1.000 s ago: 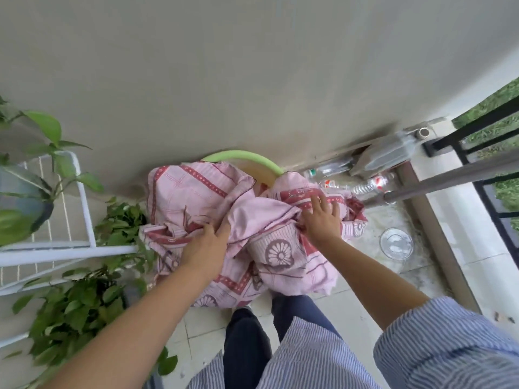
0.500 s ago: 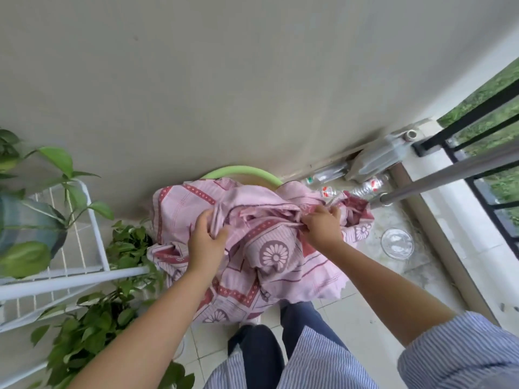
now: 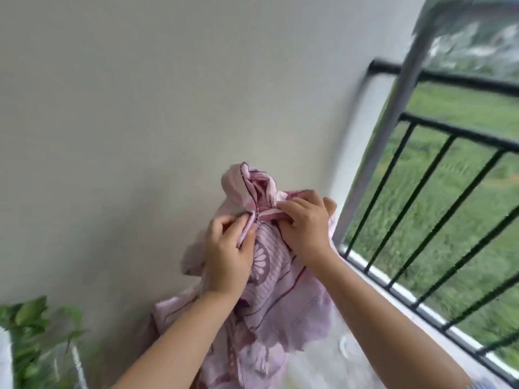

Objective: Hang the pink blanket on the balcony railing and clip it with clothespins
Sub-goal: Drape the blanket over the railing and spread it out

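The pink blanket [image 3: 269, 279], patterned with darker flower prints and stripes, hangs bunched in front of the wall, held up at chest height. My left hand [image 3: 229, 256] pinches a fold of its edge between thumb and fingers. My right hand [image 3: 306, 226] grips the bunched cloth just to the right, fingers curled over a hem. The balcony railing [image 3: 438, 181], black with slanted bars, runs along the right side, a short way right of the blanket. No clothespins are in view.
A grey metal pole [image 3: 393, 113] rises between the blanket and the railing. A plain light wall [image 3: 140, 122] fills the left and centre. Green plant leaves [image 3: 31, 327] sit at the bottom left. Grass lies beyond the bars.
Both hands have lifted the blanket up out of the green basket on the floor. The view has swung upward and right, so the basket, bottles and floor are gone and the railing fills the right.
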Motion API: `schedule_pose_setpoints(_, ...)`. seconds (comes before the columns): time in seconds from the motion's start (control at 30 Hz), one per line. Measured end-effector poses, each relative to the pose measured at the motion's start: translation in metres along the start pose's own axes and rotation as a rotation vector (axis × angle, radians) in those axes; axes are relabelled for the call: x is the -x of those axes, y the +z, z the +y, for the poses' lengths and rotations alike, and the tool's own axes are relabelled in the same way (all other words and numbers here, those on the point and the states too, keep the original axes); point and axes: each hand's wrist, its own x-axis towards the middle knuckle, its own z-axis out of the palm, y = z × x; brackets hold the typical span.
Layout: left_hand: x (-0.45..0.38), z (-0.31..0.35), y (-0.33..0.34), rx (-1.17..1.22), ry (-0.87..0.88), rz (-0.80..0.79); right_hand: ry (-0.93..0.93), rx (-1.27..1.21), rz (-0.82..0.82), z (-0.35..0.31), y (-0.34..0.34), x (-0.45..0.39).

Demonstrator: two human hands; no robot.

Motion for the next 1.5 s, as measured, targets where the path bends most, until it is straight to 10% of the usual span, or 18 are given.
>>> schedule_pose_setpoints(0.4,-0.11,0.265,-0.035,0.384,0.639,0.044,0.003,0.292,0.598,-0.031,-0.281,-0.135)
schedule_pose_setpoints(0.77,-0.105,0.367,0.054,0.633,0.537,-0.198,0.478,0.56,0.208,0.037,-0.412,-0.032)
schedule_pose_setpoints(0.97,-0.11,0.374,0.076,0.663,0.635,-0.33,0.644,0.348,-0.562,0.038,-0.408,-0.039)
schedule_pose_setpoints(1.17,-0.086,0.36,0.094,0.589,0.91,-0.499,0.664,0.108,-0.533,0.045,-0.385,-0.078)
schedule_pose_setpoints(1.4,-0.09,0.338,0.091,-0.016,0.683,-1.167,0.561,0.316,-0.288,0.067,-0.415,-0.083)
schedule_pose_setpoints(1.5,-0.083,0.319,0.106,-0.048,0.536,-1.102,0.545,0.216,0.026,0.07,-0.438,-0.093)
